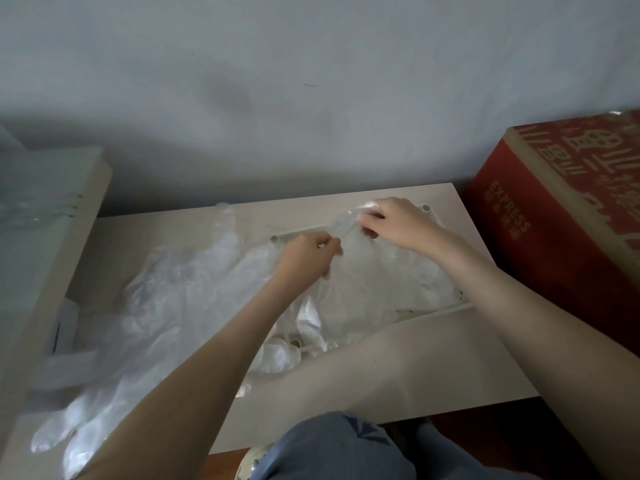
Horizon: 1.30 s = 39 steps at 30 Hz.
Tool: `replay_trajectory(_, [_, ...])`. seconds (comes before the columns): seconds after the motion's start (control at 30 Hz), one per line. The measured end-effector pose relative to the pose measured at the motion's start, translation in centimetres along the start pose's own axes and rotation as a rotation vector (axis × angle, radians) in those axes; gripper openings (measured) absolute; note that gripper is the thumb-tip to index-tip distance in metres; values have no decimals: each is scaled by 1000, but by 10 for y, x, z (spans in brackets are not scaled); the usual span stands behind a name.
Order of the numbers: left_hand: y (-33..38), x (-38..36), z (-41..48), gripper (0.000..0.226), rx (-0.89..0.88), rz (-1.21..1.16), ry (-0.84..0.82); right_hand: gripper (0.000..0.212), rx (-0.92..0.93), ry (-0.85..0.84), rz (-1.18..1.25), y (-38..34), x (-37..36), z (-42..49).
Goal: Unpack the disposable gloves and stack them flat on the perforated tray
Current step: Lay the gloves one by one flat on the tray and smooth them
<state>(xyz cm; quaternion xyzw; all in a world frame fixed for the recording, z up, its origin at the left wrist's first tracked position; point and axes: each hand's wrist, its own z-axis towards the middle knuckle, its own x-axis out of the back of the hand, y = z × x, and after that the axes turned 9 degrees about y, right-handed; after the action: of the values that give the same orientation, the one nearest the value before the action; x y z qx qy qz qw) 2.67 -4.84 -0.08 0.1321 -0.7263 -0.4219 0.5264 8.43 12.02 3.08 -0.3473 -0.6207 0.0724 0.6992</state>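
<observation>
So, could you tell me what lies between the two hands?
A clear glove, pinched by the left hand and right hand, over the tray, in the head view.

The person's left hand (306, 258) and right hand (391, 223) are bare. The left forearm (207, 355) and right forearm (502, 289) are uncovered along the whole length that shows. At the bottom edge a leg wears blue-grey trousers (322, 452) of denim-like, softly creased cloth. Near the knee the fabric carries a darker navy marking (362, 428) of pointed, fanned shapes, too blurred to read.
</observation>
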Motion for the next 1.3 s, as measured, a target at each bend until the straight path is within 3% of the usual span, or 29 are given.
replay_trajectory(0.13, [-6,-2,3,29,23,6,23,26,-128,85,345,4,-2,5])
replay_trajectory(0.2, [-7,-4,4,28,23,-5,39,24,-210,28,462,10,-3,5])
replay_trajectory(0.23, [-7,-4,5,28,21,-17,41,28,-240,-45,462,13,-4,5])
replay_trajectory(0.33, [-6,-7,7,28,30,-41,32,67,-264,-260,319,22,-10,3])
replay_trajectory(0.47, [-5,-10,9,29,24,6,29,85,-216,-240,192,23,-16,-1])
replay_trajectory(0.6, [-9,-12,11,30,26,56,22,67,-177,-115,149,26,-24,3])
replay_trajectory(0.77, [-16,-16,14,29,-25,285,52,12,-192,-21,217,26,-25,10])
replay_trajectory(0.87, [-15,-19,14,32,-136,475,156,17,-215,-21,230,28,-28,12])
replay_trajectory(1.0, [-16,-32,5,45,-465,546,429,17,-268,-10,205,32,-29,13])
replay_trajectory(1.07, [-16,-35,3,45,-606,563,345,17,-269,-47,203,33,-28,13])
replay_trajectory(1.13, [-17,-35,3,51,-658,614,102,19,-245,-71,210,33,-26,12])
replay_trajectory(1.2, [-24,-38,4,56,-595,688,-94,24,-238,-89,271,33,-24,9])
replay_trajectory(1.3, [-34,-40,3,58,-506,704,-183,26,-242,-116,276,35,-22,7])
